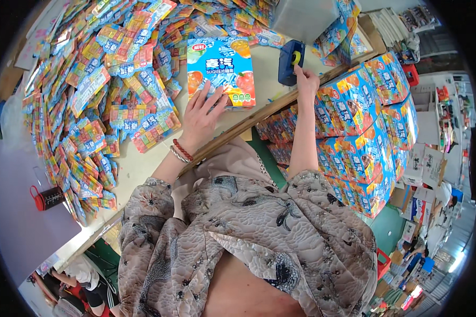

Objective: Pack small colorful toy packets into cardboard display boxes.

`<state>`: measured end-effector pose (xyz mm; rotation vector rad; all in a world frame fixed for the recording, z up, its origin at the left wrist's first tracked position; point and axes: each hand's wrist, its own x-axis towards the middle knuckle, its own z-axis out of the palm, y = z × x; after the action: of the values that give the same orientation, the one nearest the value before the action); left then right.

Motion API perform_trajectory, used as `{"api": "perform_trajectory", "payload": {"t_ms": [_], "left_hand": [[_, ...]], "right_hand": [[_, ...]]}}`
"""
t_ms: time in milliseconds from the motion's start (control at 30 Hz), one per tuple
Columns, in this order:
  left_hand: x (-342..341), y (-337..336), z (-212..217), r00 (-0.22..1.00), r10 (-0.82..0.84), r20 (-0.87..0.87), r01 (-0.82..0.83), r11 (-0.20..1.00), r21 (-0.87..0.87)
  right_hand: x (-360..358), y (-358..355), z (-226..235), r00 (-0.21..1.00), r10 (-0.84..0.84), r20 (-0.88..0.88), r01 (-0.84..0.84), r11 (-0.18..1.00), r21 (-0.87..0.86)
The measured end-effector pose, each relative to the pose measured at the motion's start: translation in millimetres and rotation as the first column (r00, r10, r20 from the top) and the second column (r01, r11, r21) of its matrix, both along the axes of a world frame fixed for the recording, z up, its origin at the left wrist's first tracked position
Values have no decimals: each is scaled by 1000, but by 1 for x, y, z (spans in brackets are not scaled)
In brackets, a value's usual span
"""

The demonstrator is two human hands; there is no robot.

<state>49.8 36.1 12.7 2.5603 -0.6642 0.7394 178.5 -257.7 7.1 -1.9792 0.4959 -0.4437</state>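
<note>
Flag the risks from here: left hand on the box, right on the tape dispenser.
1. The blue box lies near the table edge, held only by the flat left hand; a nudge might tip it off.
2. The right hand could pull the tape dispenser into the loose packets, possibly scattering them.

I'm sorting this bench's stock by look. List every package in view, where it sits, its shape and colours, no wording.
Flat box: on the table under the left hand; rectangular, blue with fruit pictures.
Small sachets: heaped across the table's left and far side; multicoloured flat packs.
Stacked boxes: beside the table on the right; blue with orange and yellow.
Tape dispenser: table edge, touched by the right hand; blue, yellow wheel.
</note>
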Motion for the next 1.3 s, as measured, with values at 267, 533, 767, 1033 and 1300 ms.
{"api": "perform_trajectory", "payload": {"t_ms": [267, 533, 767, 1033, 1300], "left_hand": [[0, -2, -9, 998, 34, 51, -30, 997, -73], [2, -5, -10, 999, 35, 36, -32, 996, -83], [2, -29, -11, 992, 116, 57, -111, 990, -84], [5, -25, -11, 998, 47, -37, -52, 985, -164], [7, -23, -2, 999, 41, 7, -41, 995, 93]], "right_hand": [[-43, 22, 13, 973, -48, 226, -11, 967, 254], [-46, 31, -25, 989, -58, 138, -33, 815, 579], [-64, 47, -17, 999, -4, -35, 29, 648, 761], [-114, 110, 40, 872, 490, 21, -330, 556, 763], [-137, 137, 14, 927, 375, 6, -275, 669, 691]]}}
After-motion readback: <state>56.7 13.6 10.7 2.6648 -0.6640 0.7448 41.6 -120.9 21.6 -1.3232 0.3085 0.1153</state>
